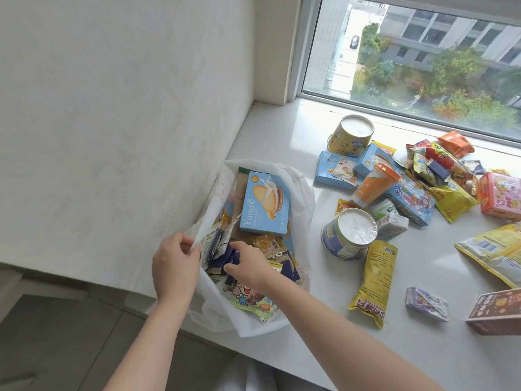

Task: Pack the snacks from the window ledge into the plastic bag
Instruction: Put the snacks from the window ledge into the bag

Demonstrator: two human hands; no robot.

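We see the white plastic bag [298,198] lying open on the window ledge [282,131], against the wall at the ledge's left end. Our left hand [173,266] pinches the bag's near rim between thumb and fingers, its grip clamped on the plastic and holding the mouth wide. Our right hand [248,266] reaches inside, fingers curled round a dark blue packet [229,256] among the snacks.

The bag is well filled. A light blue Yuogee biscuit box [265,204] lies on top toward the back, with small sachets and wrapped sweets beneath and in front of it, and a cartoon-printed packet [251,301] near the opening.

More snacks remain on the ledge to the right: two paper tubs [349,235] lying on their sides, a second blue biscuit box [329,170], an orange-lidded cup [375,187] tipped over, a yellow crisp bag [373,280], a pink box [500,196], and a heap of coloured packets nearer the window [423,52].
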